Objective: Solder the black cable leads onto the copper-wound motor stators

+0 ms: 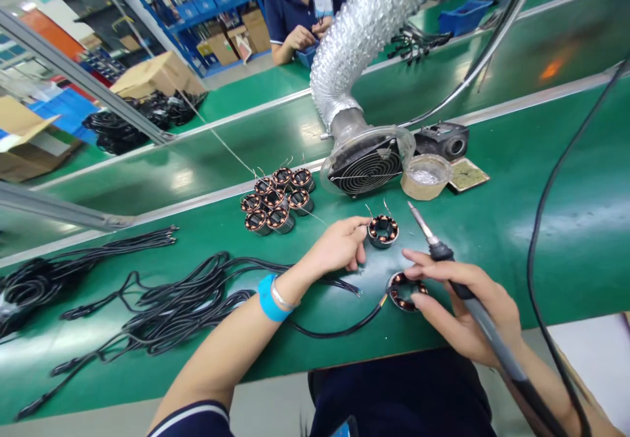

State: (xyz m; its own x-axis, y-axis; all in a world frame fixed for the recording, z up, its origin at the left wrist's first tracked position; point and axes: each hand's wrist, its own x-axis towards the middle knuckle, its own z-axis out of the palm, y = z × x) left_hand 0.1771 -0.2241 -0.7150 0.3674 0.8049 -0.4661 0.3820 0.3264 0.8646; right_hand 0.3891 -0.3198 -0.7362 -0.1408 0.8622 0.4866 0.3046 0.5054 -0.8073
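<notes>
My left hand (344,243), with a blue band on its wrist, reaches to a copper-wound motor stator (382,232). Its fingers are closed at the stator's left edge, where bare wire ends stick up. A soldering iron (462,289) lies in my right hand (485,306), its tip pointing up and away from me. The thumb and fingers of that same hand also rest at a second stator (407,302), which sits nearer the table edge. A black cable (344,333) runs to this second stator's left side, with coloured wires at its end.
Several stators (273,201) stand grouped at the back left. Black cables (182,312) spread over the green table (492,227). A fume extractor (367,168) with foil duct stands behind, beside a solder pot (426,178). Across the bench, a person (283,23) works with both hands.
</notes>
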